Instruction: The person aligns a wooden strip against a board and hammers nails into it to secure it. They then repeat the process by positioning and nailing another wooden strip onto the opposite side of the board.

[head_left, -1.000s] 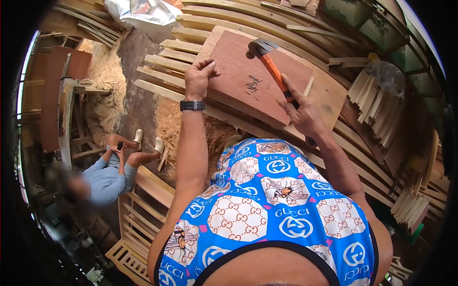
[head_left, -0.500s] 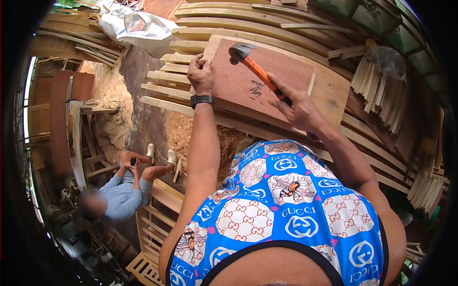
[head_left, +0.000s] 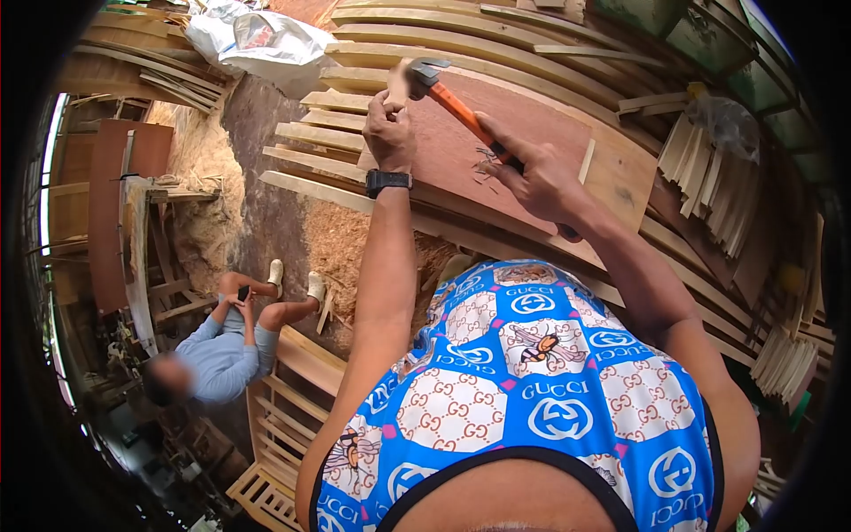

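My right hand (head_left: pixel 541 173) is wrapped around the orange and black handle of a claw hammer (head_left: pixel 461 111). The hammer's head is beside the upper end of a short pale wood strip (head_left: pixel 398 86), which looks blurred there. My left hand (head_left: pixel 390 135), with a black watch on the wrist, pinches the lower part of this strip at the left edge of a reddish-brown plywood panel (head_left: pixel 523 111). Several loose nails (head_left: pixel 486 168) lie on the panel beside the hammer's handle, partly hidden by my right hand.
Long curved wood slats (head_left: pixel 425 34) lie under and behind the panel. A bundle of thin strips (head_left: pixel 709 168) stands at right. A seated person (head_left: pixel 226 355) holds a phone at lower left, near a slatted wooden frame (head_left: pixel 288 399). White sacks (head_left: pixel 261 40) lie at upper left.
The hammer has moved left, its head now beside the wood strip's upper end. My left hand has shifted slightly right and down, and the strip's end shows above its fingers.
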The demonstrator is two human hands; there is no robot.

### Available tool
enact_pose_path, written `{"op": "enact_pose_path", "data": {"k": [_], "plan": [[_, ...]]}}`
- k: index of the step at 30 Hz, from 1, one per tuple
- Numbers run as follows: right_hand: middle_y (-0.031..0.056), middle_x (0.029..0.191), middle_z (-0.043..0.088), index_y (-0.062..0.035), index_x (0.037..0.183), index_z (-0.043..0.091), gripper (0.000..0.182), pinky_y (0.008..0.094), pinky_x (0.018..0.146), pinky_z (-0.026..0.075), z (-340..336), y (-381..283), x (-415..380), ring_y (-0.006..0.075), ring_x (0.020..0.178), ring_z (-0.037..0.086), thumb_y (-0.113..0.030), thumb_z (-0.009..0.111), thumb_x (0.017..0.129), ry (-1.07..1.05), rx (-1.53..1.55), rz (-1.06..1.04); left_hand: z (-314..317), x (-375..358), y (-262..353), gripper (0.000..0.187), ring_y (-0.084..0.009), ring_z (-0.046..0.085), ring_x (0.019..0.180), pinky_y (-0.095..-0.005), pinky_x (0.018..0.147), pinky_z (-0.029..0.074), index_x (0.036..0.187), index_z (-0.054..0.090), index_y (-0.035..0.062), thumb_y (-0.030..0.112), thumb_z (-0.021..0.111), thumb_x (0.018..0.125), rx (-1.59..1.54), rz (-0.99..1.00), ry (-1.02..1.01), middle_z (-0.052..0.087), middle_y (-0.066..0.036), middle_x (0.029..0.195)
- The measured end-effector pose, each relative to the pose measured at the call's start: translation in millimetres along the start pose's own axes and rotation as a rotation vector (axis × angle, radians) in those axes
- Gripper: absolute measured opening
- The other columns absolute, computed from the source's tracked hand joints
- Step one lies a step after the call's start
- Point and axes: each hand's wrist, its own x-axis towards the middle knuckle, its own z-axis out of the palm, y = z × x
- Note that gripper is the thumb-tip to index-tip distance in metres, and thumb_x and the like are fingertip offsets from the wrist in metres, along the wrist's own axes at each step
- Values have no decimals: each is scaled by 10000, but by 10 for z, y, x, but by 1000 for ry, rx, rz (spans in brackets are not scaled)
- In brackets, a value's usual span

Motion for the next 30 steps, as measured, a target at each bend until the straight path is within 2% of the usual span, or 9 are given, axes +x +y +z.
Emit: {"op": "enact_pose_path", "data": {"k": [8,10,14,17,19,23,25,29,30], "plan": [[179,873,759,-250,1635,428,681,382,729,564,228,116,355,239,684,674,-167,705,1019,-99,-71,68,15,-20,-9,510,-279,752,786,-379,739,597,1325,599,22,-29,730,834,-46,-37,-16,756,-111,870],[163,833,738,-246,1639,421,679,361,702,557,214,124,379,219,657,647,-143,688,1023,-119,-83,58,48,-8,-67,517,-213,764,762,-328,737,600,1338,592,-2,-2,759,849,-30,-6,9,787,-108,866],[160,809,723,-243,1638,425,677,352,664,548,111,-73,252,208,627,629,-128,682,1022,-86,-119,-15,-13,-26,-5,593,-200,737,801,-323,745,595,1397,543,-34,5,735,837,-56,-24,-41,766,-123,942],[183,800,720,-236,1633,433,675,351,631,534,180,-131,203,202,593,601,-106,669,1014,74,-32,-182,-59,-16,-43,704,-244,612,873,-363,840,550,1483,439,-64,-23,620,804,-126,-111,20,659,-149,1122],[264,679,599,-229,1611,463,651,439,590,519,325,39,193,343,504,544,-116,666,1003,106,25,-190,-20,-9,-73,682,-254,624,864,-371,844,550,1481,436,-64,-27,578,815,-149,-154,72,665,-156,1110],[258,706,634,-226,1604,476,639,436,602,530,268,104,379,356,527,592,-114,665,1003,-45,-77,-68,64,-2,-117,619,-344,692,931,-421,903,551,1465,433,-63,-25,482,849,-95,-170,121,698,-202,1081],[257,751,679,-222,1591,497,618,448,610,530,225,-96,276,372,558,645,-122,664,1005,58,49,-108,78,-57,-113,608,-403,714,1018,-462,943,546,1460,429,-55,-14,487,856,-75,-151,138,725,-220,1075],[253,794,708,-215,1577,518,593,452,630,533,334,-66,164,370,616,689,-143,670,1008,233,34,-221,52,-73,16,632,-428,725,1001,-474,932,552,1476,415,-35,5,505,852,-8,-165,146,747,-227,1092],[222,788,701,-221,1599,484,627,397,626,524,476,256,221,288,599,636,-145,685,1009,188,-37,-227,44,-74,19,632,-428,725,1001,-474,932,552,1476,415,-35,5,505,852,-8,-164,146,747,-227,1092]]}}
